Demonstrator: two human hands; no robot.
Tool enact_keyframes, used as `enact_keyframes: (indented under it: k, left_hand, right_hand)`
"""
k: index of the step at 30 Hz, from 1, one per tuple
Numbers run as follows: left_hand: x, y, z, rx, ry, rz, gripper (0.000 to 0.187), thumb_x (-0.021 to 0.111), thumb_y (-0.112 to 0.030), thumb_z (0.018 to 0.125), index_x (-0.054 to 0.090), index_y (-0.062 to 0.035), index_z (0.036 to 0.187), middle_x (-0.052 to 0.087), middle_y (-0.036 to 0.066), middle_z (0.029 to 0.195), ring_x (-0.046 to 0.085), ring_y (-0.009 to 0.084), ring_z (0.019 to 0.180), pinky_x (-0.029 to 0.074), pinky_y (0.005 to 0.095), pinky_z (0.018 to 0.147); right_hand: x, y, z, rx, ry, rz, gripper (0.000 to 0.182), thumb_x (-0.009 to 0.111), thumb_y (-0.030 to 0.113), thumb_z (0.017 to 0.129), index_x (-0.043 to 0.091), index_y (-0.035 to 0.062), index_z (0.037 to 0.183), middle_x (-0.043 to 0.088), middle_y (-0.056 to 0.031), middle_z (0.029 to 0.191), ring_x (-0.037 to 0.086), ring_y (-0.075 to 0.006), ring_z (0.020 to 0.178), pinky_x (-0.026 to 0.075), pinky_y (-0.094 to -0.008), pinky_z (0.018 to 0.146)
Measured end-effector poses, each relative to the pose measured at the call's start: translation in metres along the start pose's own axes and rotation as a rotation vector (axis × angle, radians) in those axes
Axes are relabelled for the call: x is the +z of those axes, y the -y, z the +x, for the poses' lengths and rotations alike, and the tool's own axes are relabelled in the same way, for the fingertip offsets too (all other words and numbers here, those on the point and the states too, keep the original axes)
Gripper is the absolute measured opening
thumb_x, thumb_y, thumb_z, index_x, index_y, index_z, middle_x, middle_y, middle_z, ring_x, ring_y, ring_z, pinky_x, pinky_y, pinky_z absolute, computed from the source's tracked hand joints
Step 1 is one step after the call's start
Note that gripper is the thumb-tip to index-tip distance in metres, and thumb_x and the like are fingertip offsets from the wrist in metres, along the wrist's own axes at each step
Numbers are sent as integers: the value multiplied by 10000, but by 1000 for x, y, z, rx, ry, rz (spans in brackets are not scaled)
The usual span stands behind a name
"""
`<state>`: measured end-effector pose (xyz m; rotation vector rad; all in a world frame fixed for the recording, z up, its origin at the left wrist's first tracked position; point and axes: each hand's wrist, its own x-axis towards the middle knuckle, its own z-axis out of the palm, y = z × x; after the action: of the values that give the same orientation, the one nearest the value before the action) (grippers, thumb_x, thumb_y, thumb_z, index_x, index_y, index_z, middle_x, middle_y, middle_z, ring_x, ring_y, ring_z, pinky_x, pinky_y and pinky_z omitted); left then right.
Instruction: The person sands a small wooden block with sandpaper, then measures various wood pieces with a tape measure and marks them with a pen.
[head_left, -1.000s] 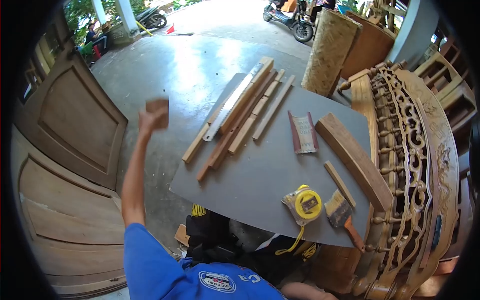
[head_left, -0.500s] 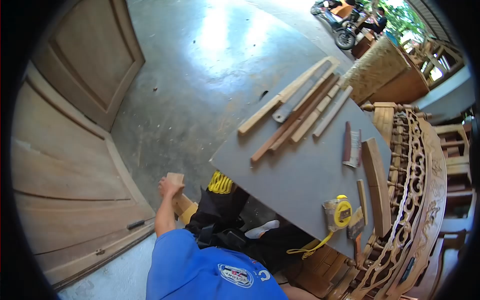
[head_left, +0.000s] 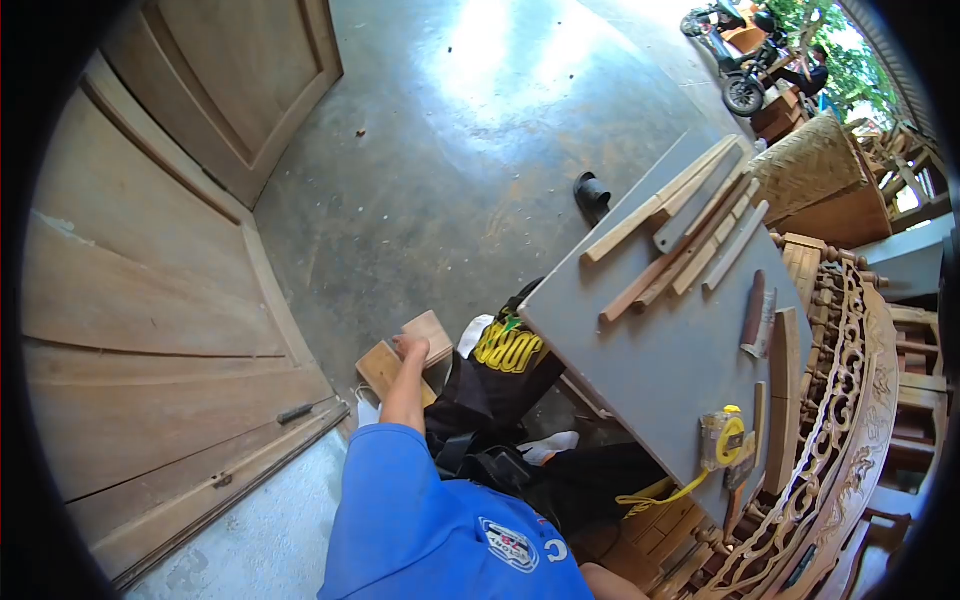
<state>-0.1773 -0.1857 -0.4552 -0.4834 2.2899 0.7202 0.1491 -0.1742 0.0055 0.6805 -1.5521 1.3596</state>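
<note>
My left hand (head_left: 411, 348) has its fingers closed on a pale wooden block (head_left: 430, 336), low at the left beside my knee. Directly beside that block lies another wooden block (head_left: 384, 368), partly hidden by my forearm. To the right stands a grey board table (head_left: 620, 365), bearing several wooden strips (head_left: 660, 262), a hand saw (head_left: 700, 200), a yellow tape measure (head_left: 722, 440) and a brush (head_left: 738, 478). My right hand is out of sight; only a bit of that arm shows at the bottom edge.
Wooden door panels (head_left: 150, 330) lean along the left. A dark sandal (head_left: 592, 195) lies on the concrete floor (head_left: 450, 200). Carved wooden furniture (head_left: 880, 380) stands at the right. A person (head_left: 808, 75) and a motorbike (head_left: 735, 75) are in the background.
My left hand has moved right with the pale block, which now lies across the front of the other block. The view has shifted, and more of the sandal shows.
</note>
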Motion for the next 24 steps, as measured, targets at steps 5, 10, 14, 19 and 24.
enact_keyframes:
  k: [5,10,14,19,24]
  left_hand:
    - [-4,23,15,43,143,-14,451,529,-100,742,402,18,1158,502,229,1168,452,350,1152,365,390,980]
    - [-56,46,20,101,139,33,425,544,-124,733,470,-60,1146,522,207,1158,491,330,1105,407,384,903]
    - [-75,88,12,24,327,339,465,598,-176,718,511,-48,1155,549,198,1128,495,333,1104,427,391,882]
    - [-64,113,-36,169,329,475,520,629,-273,680,550,-8,1120,570,218,1110,550,327,1035,452,375,858]
    - [-75,55,14,389,267,325,492,619,-258,697,541,10,1103,596,205,1049,567,316,1005,452,363,838]
  right_hand:
    - [-1,-17,-23,89,-76,-69,154,464,156,883,483,174,732,511,-8,792,530,-182,793,452,-363,790]
    - [0,-27,-33,137,-120,-97,152,467,154,880,484,173,730,508,-7,783,529,-180,783,454,-370,786]
    - [1,-30,-31,154,-137,-99,151,470,153,877,485,172,729,506,-6,776,529,-178,775,456,-376,783]
    - [-1,-29,-27,128,-109,-112,149,474,151,874,486,172,727,503,-4,767,528,-175,764,459,-383,779]
    - [-4,-19,-22,73,-102,-137,147,478,150,871,488,171,726,501,-3,758,527,-173,754,462,-390,774]
